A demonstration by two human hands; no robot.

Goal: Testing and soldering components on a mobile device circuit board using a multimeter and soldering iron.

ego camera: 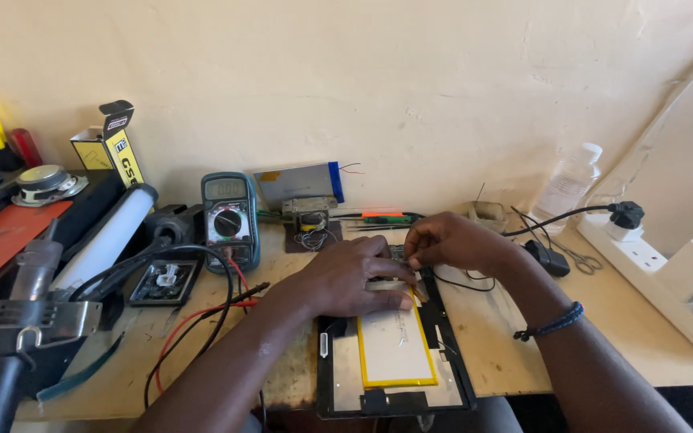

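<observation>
An opened tablet (338,377) lies face down at the wooden workbench's (507,353) near edge, its yellow-rimmed battery (395,349) exposed at six o'clock from both hands. The left hand (346,277) presses flat on the battery's top edge; the right hand (455,240), at one o'clock, pinches something small there. A digital multimeter (228,216) stands at ten o'clock.
</observation>
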